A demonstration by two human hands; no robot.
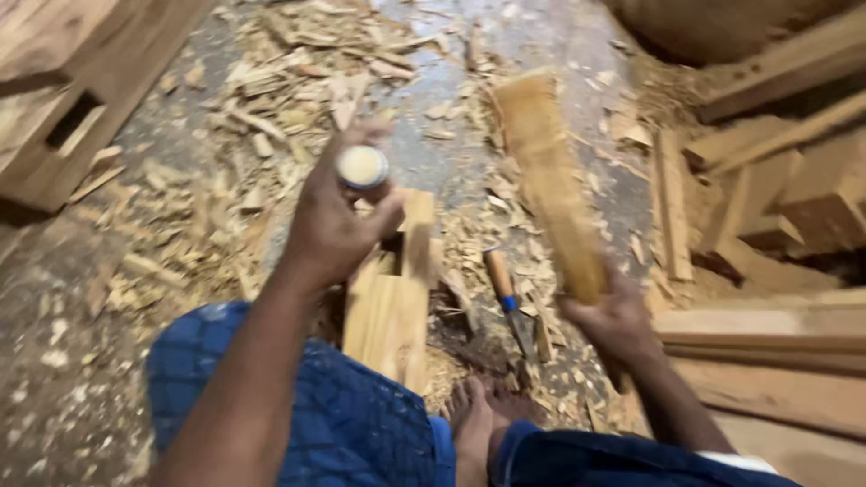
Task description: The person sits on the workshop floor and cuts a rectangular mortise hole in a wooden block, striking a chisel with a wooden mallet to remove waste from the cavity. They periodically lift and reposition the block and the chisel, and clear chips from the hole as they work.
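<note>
My left hand [334, 225] grips a chisel handle with a round pale top [362, 166], held upright over a notch in a pale wooden block [392, 307] that lies between my knees. A thick wooden mallet piece [548, 180] is raised in my right hand [613, 320], blurred, to the right of the block. A second chisel with a wooden handle and blue collar [502, 284] lies on the floor between the block and my right hand. My bare foot [474, 424] rests by the block's near end.
Wood chips and shavings [271, 99] cover the concrete floor. A mortised timber beam [72, 117] lies at top left. Stacked planks and offcuts [776, 207] crowd the right side. My knees in blue cloth [343, 415] fill the bottom.
</note>
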